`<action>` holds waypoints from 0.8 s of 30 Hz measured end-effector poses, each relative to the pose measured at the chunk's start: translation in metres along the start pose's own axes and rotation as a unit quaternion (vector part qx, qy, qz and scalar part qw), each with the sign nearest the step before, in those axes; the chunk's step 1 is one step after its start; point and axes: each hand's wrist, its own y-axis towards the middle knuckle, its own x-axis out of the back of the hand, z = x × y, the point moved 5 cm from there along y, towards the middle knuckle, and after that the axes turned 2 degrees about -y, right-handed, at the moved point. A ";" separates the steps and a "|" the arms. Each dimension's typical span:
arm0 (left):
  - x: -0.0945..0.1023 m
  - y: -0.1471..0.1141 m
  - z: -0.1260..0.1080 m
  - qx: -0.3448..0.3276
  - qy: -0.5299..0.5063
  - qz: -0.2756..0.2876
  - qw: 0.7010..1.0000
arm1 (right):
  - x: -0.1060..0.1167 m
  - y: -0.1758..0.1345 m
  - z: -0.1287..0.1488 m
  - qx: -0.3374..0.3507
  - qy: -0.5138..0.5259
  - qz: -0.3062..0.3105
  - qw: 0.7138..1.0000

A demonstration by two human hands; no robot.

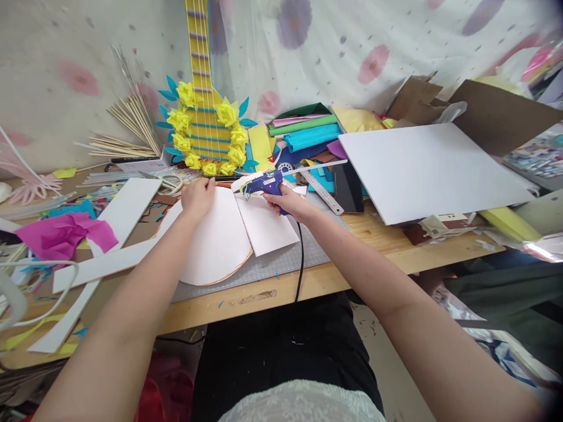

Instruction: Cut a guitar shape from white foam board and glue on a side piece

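My right hand [288,202] is wrapped round a blue hot glue gun [266,184], with a long glue stick [314,168] poking out of its back and its nozzle pointing left. A white rounded board [215,240] with an orange-brown edge lies in front of me. On its upper left part rests my left hand [197,199], fingers curled; whether they pinch the board's edge is hard to make out. A white rectangular board [266,225] adjoins the rounded one on the right, below the glue gun. The gun's black cord [302,258] hangs over the table edge.
Behind stands a yellow paper guitar [206,126] with yellow flowers. Scissors [169,183] and white strips [127,217] lie left, beside magenta paper [65,234]. To the right are a metal ruler [323,193], a black phone-like slab [347,187] and a large white board [431,170].
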 end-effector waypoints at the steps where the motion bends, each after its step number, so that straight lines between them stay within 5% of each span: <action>1: 0.000 0.000 0.000 0.000 -0.001 -0.001 1.000 | 0.001 -0.001 0.000 0.003 0.002 0.003 1.000; 24: 0.005 0.002 -0.004 0.006 -0.002 -0.006 1.000 | 0.010 -0.013 -0.008 0.006 0.004 0.034 0.999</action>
